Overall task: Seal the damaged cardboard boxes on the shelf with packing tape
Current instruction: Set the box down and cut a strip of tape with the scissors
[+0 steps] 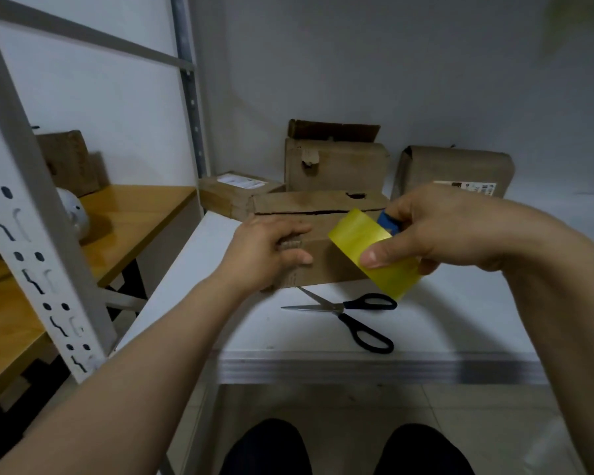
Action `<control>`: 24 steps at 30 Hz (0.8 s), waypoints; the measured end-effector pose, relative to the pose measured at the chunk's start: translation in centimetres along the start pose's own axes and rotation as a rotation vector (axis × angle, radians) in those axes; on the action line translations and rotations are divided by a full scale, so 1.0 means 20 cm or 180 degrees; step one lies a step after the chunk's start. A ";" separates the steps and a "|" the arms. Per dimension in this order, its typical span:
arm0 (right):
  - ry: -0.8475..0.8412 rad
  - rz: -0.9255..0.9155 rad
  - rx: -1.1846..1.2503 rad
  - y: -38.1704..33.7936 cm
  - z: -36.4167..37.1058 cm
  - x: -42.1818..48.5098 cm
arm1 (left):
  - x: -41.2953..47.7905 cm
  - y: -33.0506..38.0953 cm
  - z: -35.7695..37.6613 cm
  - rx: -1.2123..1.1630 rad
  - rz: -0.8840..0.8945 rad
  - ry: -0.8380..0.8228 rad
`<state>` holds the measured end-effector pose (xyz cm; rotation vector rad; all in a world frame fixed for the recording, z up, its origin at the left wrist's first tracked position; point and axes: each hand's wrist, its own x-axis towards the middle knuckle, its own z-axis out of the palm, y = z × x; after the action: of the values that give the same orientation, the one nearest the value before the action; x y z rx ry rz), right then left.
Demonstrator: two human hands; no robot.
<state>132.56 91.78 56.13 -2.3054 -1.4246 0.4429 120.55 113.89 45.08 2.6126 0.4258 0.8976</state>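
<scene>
Head view: box steadied, tape roll held beside it

- A worn brown cardboard box (323, 205) is seen near the middle of a white shelf board (460, 320). A dark gap is noted along its top front edge, and a torn hole at its far right top.
- Its near left corner is gripped by the left hand (268, 250), fingers curled over the edge.
- A yellow roll of packing tape (360, 240) is pinched by the right hand (439, 231), thumb on the near face, just right of the box front and raised off the board. A blue part (388, 223) shows behind the roll; what it is cannot be told.
- Black-handled steel scissors (357, 313) lie on the board near the box, blades parted and pointing left.
- Further back are a small flat labelled carton (234, 193) at left, a tall carton with a raised flap (336, 166) in the middle, and a creased carton (453, 166) at right.
- A wooden table (134, 214) is seen at left, beyond a perforated white upright (31, 217).
</scene>
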 end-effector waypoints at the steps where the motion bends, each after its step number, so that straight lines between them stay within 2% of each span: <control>1: -0.0017 -0.0039 0.0013 0.00 0.00 0.00 | -0.01 -0.02 0.02 0.0026 0.0074 0.0116; 3: -0.0030 -0.0093 0.0031 0.00 -0.01 0.01 | -0.01 -0.04 0.02 0.0136 0.0223 0.0109; 6: -0.0039 -0.0150 0.0028 -0.01 -0.03 0.01 | -0.01 -0.05 -0.03 0.0333 0.0314 -0.0316; 8: -0.0027 -0.0170 0.0017 0.00 -0.04 0.01 | 0.00 -0.06 -0.06 0.0331 0.0188 -0.0603; 11: -0.0017 -0.0199 0.0030 0.02 -0.04 0.01 | 0.01 -0.06 -0.11 -0.0057 -0.0173 -0.0811; 17: 0.0220 -0.0148 0.0338 0.09 -0.09 -0.02 | 0.01 -0.09 -0.17 -0.0291 -0.0477 -0.0806; 20: 0.0452 -0.0065 0.0409 0.12 -0.13 -0.01 | 0.03 -0.06 -0.19 -0.0044 -0.0406 -0.0855; 24: 0.0553 0.0039 0.0496 0.13 -0.13 0.01 | 0.00 -0.05 -0.11 -0.0255 -0.0534 -0.0409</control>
<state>135.87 90.56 57.02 -2.1719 -1.2483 0.3355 118.95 115.26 46.31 2.5008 0.5529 0.6739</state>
